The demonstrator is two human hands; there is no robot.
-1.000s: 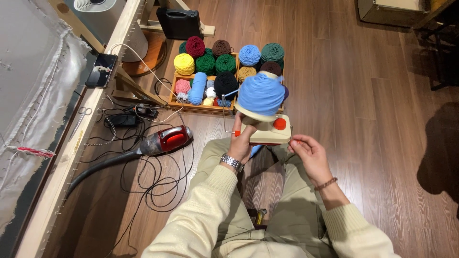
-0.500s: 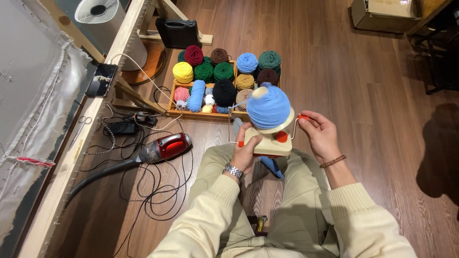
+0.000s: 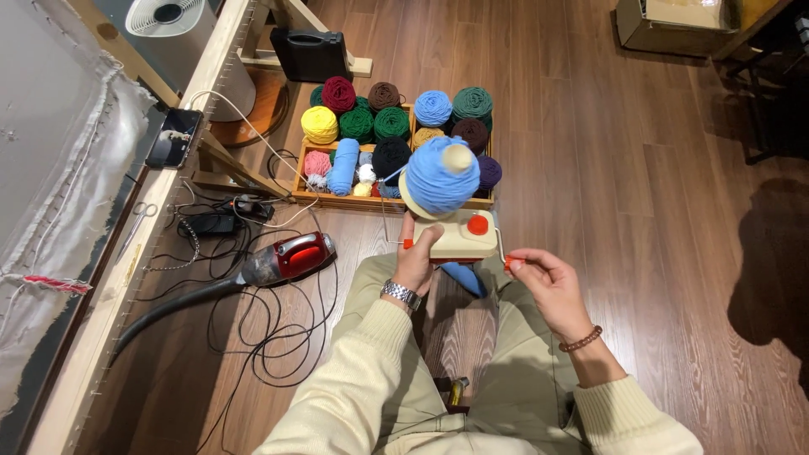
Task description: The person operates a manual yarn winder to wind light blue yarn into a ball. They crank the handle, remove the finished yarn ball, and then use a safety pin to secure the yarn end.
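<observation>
A cream yarn winder (image 3: 458,235) with a red round knob rests over my lap. On its spindle sits a cake of blue yarn (image 3: 436,177). My left hand (image 3: 415,263) grips the winder's left side from below. Between thumb and fingers, my right hand (image 3: 542,281) pinches the small red crank handle (image 3: 511,263) at the winder's right. A thin blue strand runs from the cake toward the yarn box. Under the winder, between my knees, a blue skein (image 3: 466,279) pokes out.
A wooden tray (image 3: 337,200) holding several yarn balls of many colours stands on the floor ahead. A red hand vacuum (image 3: 282,259) and tangled cables (image 3: 270,329) lie to the left. A wooden frame with grey cloth (image 3: 59,194) runs along the left; a cardboard box (image 3: 674,21) sits far right.
My right hand has dropped from level with the yarn cake to below and right of the winder, still on the crank handle. The blue cake has turned on its spindle.
</observation>
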